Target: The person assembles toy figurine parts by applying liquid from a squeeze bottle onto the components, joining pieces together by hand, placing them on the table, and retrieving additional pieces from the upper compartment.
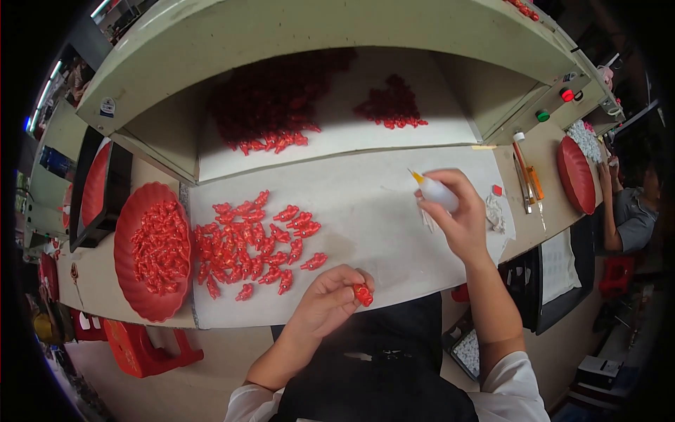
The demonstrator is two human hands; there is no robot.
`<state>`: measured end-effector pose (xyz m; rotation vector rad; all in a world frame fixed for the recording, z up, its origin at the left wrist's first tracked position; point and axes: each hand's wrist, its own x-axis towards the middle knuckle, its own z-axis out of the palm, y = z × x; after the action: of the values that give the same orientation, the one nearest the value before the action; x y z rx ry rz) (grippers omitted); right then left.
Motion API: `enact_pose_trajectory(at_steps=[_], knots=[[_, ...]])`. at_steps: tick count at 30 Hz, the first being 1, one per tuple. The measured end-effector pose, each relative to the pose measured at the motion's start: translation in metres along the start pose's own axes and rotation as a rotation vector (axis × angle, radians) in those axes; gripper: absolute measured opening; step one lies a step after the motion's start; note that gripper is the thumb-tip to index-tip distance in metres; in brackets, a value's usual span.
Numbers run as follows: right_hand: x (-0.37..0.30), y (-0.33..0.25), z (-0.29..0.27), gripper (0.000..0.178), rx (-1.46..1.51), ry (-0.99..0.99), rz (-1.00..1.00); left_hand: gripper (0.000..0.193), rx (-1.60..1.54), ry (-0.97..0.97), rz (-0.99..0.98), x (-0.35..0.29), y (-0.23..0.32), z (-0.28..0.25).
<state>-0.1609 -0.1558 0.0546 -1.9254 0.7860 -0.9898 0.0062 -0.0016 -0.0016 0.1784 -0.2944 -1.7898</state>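
Observation:
Near the table's front edge, my left hand (330, 301) pinches a small red figurine (363, 295) between thumb and fingers. Its exact shape is too small to make out. My right hand (460, 214) is raised over the white work sheet (380, 211), wrapped round a white squeeze bottle (437, 194) whose yellow tip points up and to the left, apart from the figurine. Left of my hands, a loose spread of similar red figurines (246, 243) lies on the sheet. A scalloped red tray (126, 281) beside them holds many more.
Ahead, a pale green hooded cabinet (337, 28) covers further red pieces (390, 105). Crumpled white tissue (495, 213) and slim tools (524, 179) lie to the right, before another red tray (578, 176). A co-worker (629, 211) sits far right. A red stool (144, 352) stands lower left.

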Motion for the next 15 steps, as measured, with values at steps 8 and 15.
enact_pose_trajectory(at_steps=[8,15], knots=[[0.141,0.074,0.045,0.021,-0.61,-0.02,-0.14,0.017,0.151,0.086,0.123,-0.025,0.018,-0.002],[0.148,0.08,0.049,0.026,-0.773,-0.255,-0.379,0.019,0.158,0.032,0.102,-0.016,0.02,-0.009]])
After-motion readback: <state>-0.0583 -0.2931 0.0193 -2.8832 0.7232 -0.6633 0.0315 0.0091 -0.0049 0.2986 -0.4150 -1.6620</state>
